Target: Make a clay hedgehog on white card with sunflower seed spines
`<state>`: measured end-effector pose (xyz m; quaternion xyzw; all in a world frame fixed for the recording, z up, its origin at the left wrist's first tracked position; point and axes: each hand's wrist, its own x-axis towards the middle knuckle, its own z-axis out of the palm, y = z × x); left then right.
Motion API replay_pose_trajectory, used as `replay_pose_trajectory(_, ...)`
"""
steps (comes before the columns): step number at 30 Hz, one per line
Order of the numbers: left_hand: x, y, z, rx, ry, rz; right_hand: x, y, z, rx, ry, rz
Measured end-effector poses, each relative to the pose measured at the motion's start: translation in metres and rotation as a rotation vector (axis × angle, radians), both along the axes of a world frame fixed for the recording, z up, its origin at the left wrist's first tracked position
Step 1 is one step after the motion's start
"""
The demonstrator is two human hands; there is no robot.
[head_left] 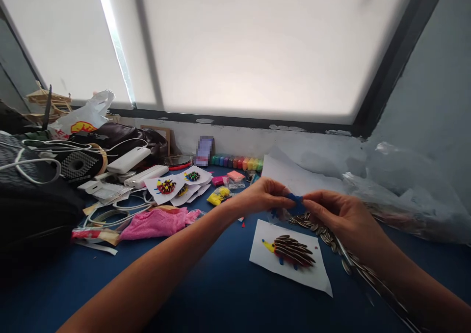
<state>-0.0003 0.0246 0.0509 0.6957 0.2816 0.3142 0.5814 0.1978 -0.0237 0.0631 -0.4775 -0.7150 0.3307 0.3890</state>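
Observation:
Above the table, my left hand (268, 195) and my right hand (333, 213) pinch a lump of blue modelling clay (296, 204) between them. Thin clear plastic hangs beneath my left fingers, and the fingers partly cover the clay. Below, a white paper sheet (261, 259) bears a hedgehog figure (292, 250) with a yellow clay snout, striped sunflower-seed spines, a dark red underside and blue feet. Loose sunflower seeds (326, 237) lie behind and to the right of the sheet, partly under my right hand and forearm.
Finished hedgehog cards (167, 186) lie at left centre, near yellow clay in a packet (220, 195). A row of coloured clay (237, 163) lines the wall. A pink cloth (158, 223), cables, power banks (128, 160) and bags crowd the left. A clear plastic bag (408, 205) lies right.

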Motion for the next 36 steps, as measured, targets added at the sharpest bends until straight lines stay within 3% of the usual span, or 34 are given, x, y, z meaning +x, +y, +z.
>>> replay_pose_trajectory(9,-0.001,-0.003,0.006,0.028,0.072,-0.083,0.004,0.003,0.002,-0.192,-0.005,0.081)
replay_pose_trajectory(24,-0.004,-0.003,0.003,0.098,0.108,-0.124,0.003,0.001,0.008,-0.182,-0.143,0.076)
replay_pose_trajectory(27,-0.003,-0.002,0.002,0.093,0.106,-0.119,0.004,0.0,0.004,-0.092,-0.175,0.035)
replay_pose_trajectory(33,-0.004,-0.001,0.004,0.039,0.077,-0.128,0.003,-0.002,-0.004,0.281,-0.287,-0.028)
replay_pose_trajectory(36,-0.005,-0.001,0.005,0.027,0.078,-0.151,0.001,-0.002,-0.005,0.361,-0.283,-0.046)
